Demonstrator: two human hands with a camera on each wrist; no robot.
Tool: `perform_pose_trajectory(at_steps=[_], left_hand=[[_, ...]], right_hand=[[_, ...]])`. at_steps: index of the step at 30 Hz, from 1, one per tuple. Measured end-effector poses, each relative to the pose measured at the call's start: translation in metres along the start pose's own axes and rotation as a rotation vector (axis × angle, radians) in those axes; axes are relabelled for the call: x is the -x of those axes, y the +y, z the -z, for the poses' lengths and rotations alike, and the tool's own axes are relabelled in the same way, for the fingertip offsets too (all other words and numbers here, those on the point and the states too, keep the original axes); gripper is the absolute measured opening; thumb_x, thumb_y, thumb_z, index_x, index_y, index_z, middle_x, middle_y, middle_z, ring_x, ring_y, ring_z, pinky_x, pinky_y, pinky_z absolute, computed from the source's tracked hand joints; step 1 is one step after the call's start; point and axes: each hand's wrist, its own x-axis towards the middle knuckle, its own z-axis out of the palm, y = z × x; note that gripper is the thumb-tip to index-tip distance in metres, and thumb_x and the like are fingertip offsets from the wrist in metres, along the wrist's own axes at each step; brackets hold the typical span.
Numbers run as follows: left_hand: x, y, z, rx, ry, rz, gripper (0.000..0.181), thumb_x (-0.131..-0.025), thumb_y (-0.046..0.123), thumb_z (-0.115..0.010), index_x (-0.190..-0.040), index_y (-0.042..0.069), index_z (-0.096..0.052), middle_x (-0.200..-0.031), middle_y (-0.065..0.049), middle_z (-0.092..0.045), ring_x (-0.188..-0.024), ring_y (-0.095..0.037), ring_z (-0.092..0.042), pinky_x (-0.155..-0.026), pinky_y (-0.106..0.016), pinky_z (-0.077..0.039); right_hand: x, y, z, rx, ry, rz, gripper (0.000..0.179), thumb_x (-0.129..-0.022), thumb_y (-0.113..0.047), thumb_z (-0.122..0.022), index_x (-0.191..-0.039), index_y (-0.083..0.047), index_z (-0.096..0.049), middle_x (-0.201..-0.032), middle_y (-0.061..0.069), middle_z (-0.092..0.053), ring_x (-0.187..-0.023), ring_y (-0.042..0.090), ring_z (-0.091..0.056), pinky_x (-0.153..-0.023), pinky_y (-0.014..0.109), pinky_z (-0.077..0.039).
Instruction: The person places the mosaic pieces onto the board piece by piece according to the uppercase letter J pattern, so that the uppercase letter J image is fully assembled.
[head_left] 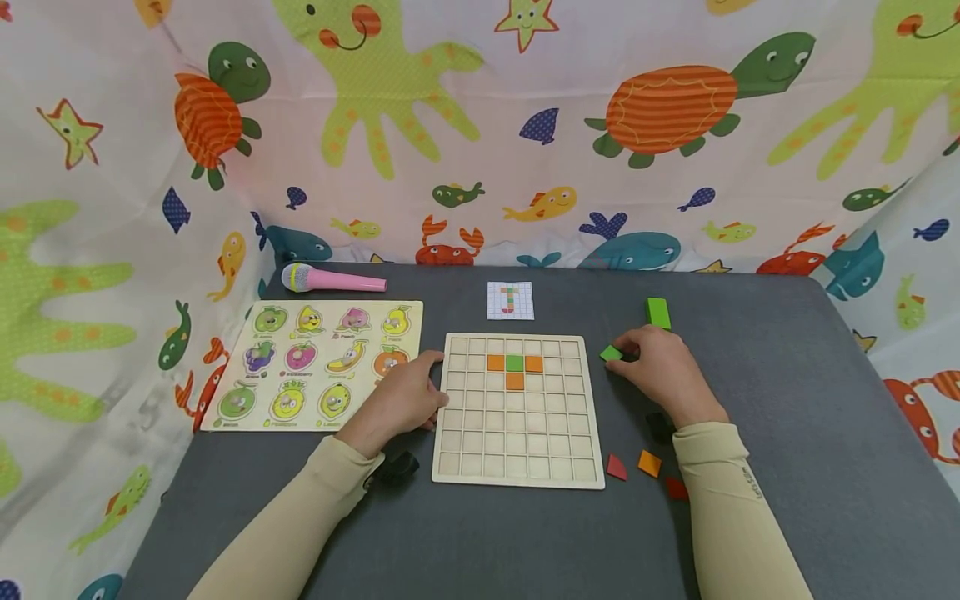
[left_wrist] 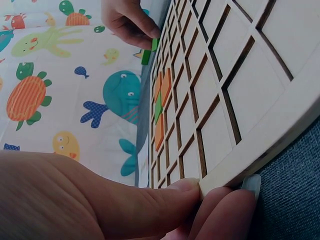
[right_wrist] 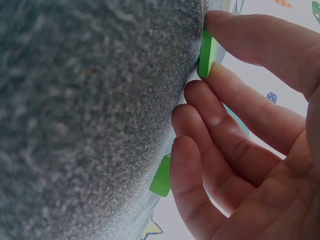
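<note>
A pale wooden grid board (head_left: 517, 442) lies in front of me, its left edge pinched between the thumb and fingers of my left hand (head_left: 401, 396). In its upper cells sit a green square tile (head_left: 514, 363) and several orange tiles (head_left: 496, 363) around it. Just off the board's right edge, my right hand (head_left: 663, 367) pinches a green square tile (head_left: 611, 353) between thumb and index finger. That tile (right_wrist: 206, 54) stands out at the fingertips in the right wrist view, close to the grey tabletop. Beyond this hand is a green block (head_left: 657, 313).
A small grid card with a coloured J shape (head_left: 510, 300) lies behind the board. To the left are a fruit picture board (head_left: 307, 358) and a pink toy microphone (head_left: 337, 278). Right of the grid lie a red rounded tile (head_left: 616, 467), an orange tile (head_left: 649, 463) and another red piece (head_left: 677, 489).
</note>
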Motion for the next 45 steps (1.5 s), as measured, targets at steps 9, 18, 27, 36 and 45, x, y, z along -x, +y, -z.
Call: perform_pose_trajectory(at_steps=[9,18,27,36,45], left_hand=[[0.001,-0.001,0.000,-0.010,-0.003,-0.015,0.072,-0.099,0.012,-0.076,-0.163,0.012,-0.044,-0.083,-0.009,-0.069,-0.060,-0.020,-0.071,-0.057,-0.029,-0.056],[0.002,-0.001,0.001,-0.009,-0.007,-0.013,0.071,-0.100,0.012,-0.076,-0.163,0.012,-0.044,-0.082,-0.009,-0.070,-0.060,-0.020,-0.071,-0.058,-0.030,-0.054],[0.002,0.001,0.002,-0.008,-0.012,-0.001,0.071,-0.099,0.012,-0.076,-0.163,0.013,-0.044,-0.082,-0.009,-0.069,-0.061,-0.020,-0.071,-0.057,-0.029,-0.052],[0.001,0.001,0.002,-0.012,-0.021,0.008,0.072,-0.100,0.013,-0.076,-0.164,0.013,-0.044,-0.083,-0.009,-0.070,-0.062,-0.021,-0.072,-0.057,-0.029,-0.052],[0.001,0.000,0.002,-0.004,-0.017,0.002,0.071,-0.100,0.012,-0.075,-0.164,0.012,-0.044,-0.081,-0.008,-0.070,-0.061,-0.021,-0.072,-0.056,-0.029,-0.052]], right_hand=[[0.002,-0.003,0.000,0.000,0.005,0.021,0.033,-0.097,-0.023,-0.080,-0.122,-0.002,-0.079,-0.121,0.021,-0.074,-0.110,0.038,-0.071,-0.096,0.058,-0.058],[0.000,-0.007,-0.002,-0.003,0.002,0.028,0.031,-0.097,-0.025,-0.081,-0.119,-0.003,-0.080,-0.118,0.019,-0.074,-0.107,0.036,-0.071,-0.095,0.057,-0.059],[-0.001,-0.005,0.000,-0.001,-0.026,-0.002,0.034,-0.097,-0.025,-0.080,-0.123,-0.003,-0.078,-0.122,0.020,-0.073,-0.112,0.037,-0.071,-0.098,0.059,-0.058],[0.004,-0.014,-0.002,0.005,-0.034,0.003,0.034,-0.096,-0.025,-0.081,-0.122,-0.003,-0.079,-0.119,0.019,-0.072,-0.108,0.036,-0.070,-0.094,0.057,-0.059],[0.015,-0.058,-0.013,-0.003,-0.030,0.139,0.028,-0.094,-0.022,-0.081,-0.117,-0.008,-0.081,-0.114,0.012,-0.073,-0.101,0.029,-0.069,-0.091,0.052,-0.060]])
